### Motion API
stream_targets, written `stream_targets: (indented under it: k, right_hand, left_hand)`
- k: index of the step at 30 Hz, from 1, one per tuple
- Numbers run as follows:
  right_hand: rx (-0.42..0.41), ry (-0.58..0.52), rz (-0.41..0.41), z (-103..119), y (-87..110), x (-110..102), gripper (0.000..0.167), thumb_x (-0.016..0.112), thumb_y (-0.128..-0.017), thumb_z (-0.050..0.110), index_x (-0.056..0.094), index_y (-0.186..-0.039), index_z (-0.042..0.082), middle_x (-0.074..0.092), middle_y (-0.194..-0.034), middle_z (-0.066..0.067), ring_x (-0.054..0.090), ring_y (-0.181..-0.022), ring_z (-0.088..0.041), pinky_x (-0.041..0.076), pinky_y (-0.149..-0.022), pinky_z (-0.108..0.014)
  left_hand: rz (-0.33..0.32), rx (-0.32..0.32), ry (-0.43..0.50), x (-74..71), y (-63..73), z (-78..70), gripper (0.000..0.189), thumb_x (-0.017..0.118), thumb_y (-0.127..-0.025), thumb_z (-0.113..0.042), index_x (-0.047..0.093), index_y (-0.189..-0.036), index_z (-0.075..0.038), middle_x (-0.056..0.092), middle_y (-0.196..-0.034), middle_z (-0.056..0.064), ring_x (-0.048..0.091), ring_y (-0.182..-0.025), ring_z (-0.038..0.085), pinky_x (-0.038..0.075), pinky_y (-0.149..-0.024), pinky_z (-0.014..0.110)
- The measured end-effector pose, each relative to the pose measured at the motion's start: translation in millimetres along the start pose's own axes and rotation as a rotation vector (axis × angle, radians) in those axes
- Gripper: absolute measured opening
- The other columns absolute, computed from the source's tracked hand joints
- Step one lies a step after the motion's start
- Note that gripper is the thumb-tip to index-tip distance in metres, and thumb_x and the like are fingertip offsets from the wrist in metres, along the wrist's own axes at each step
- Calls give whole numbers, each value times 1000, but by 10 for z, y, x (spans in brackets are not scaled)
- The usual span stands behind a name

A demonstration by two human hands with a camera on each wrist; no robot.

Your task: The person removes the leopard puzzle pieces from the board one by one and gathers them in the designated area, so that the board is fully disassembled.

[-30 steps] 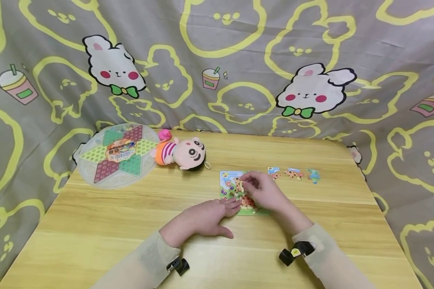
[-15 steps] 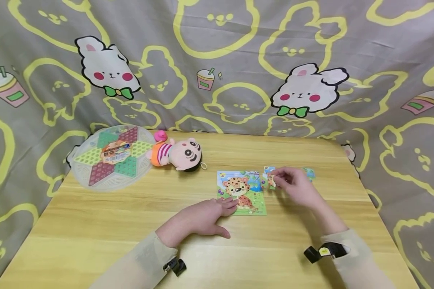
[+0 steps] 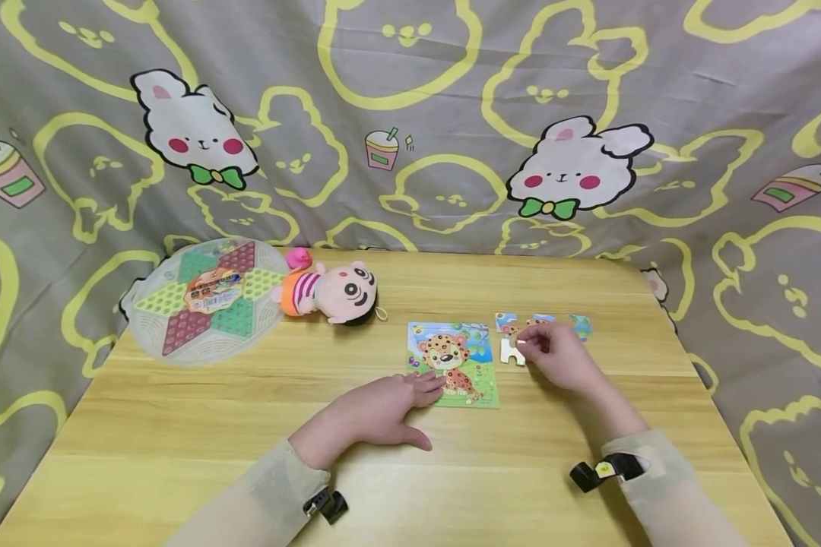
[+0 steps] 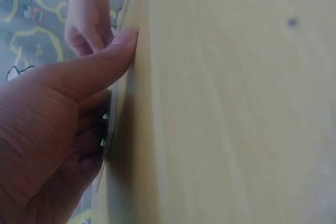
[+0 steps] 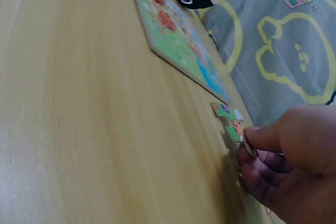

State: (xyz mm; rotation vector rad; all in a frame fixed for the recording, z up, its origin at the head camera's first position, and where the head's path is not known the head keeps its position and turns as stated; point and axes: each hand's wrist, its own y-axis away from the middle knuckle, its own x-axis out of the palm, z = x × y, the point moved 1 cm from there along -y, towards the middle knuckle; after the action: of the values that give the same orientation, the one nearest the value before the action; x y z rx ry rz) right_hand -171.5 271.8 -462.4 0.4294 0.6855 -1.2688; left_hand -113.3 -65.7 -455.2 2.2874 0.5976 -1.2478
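Note:
In the head view, a leopard jigsaw puzzle board (image 3: 467, 387) lies flat on the table. My left hand (image 3: 376, 410) rests its extended fingers on the board's lower left part, with the thumb spread on the near side. To the right of the board, my right hand (image 3: 562, 358) pinches a puzzle piece (image 3: 510, 352) between thumb and fingers. The right wrist view shows this piece (image 5: 229, 121) tilted at the tabletop, with green and orange print. Behind the right hand lie other loose pieces (image 3: 505, 322), partly hidden by its fingers.
A plush doll (image 3: 335, 295) lies left of the board, with a small pink toy (image 3: 299, 258) behind it. At the far left is a round Chinese checkers board (image 3: 208, 300). A patterned curtain (image 3: 445, 99) hangs behind the wooden table (image 3: 246, 441).
My right hand has moved from above the board to its right, carrying the puzzle piece, which now shows a pale face. My left hand has stayed on the board.

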Motion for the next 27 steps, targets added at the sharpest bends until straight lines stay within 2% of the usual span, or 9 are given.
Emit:
stream_targets:
  k: [13,18,21,24,27]
  right_hand:
    - [-54,131,-56,36,-8,93,5,78,-94,1,77,-96,-3,68,-78,-1,60,-70,-15,50,-65,-30]
    - [-57,160,-66,78,5,103,5,78,-95,3,78,-97,-3,68,-78,-1,60,-70,-16,44,-80,-39]
    - [-39,167,-65,96,14,111,6,77,-95,2,78,-99,-3,69,-80,-2,61,-72,-17,45,-82,-41]
    - [-6,175,-61,113,19,125,7,76,-96,3,77,-100,-2,70,-82,-3,61,-73,-16,50,-73,-37]
    - [24,191,-52,122,21,137,7,76,-96,5,76,-99,-2,68,-81,-2,60,-73,-16,51,-68,-35]
  left_hand:
    - [-3,-5,-1,-1,1,21,86,78,-92,-53,45,-160,-11,29,-171,-2,23,-158,24,27,-126,47]
    - [-3,-1,-6,-9,-8,30,87,77,-92,-54,45,-160,-11,29,-171,-2,23,-158,24,27,-126,48]
    - [-3,0,-2,-14,-11,31,87,77,-92,-54,45,-160,-10,28,-171,-2,24,-158,25,27,-126,48]
    - [2,-4,2,-17,-9,28,86,77,-93,-53,45,-160,-11,28,-171,-2,23,-158,24,27,-126,48]
    - [7,-9,4,-15,-6,26,86,77,-93,-53,45,-160,-11,28,-171,-3,23,-158,24,26,-126,48]
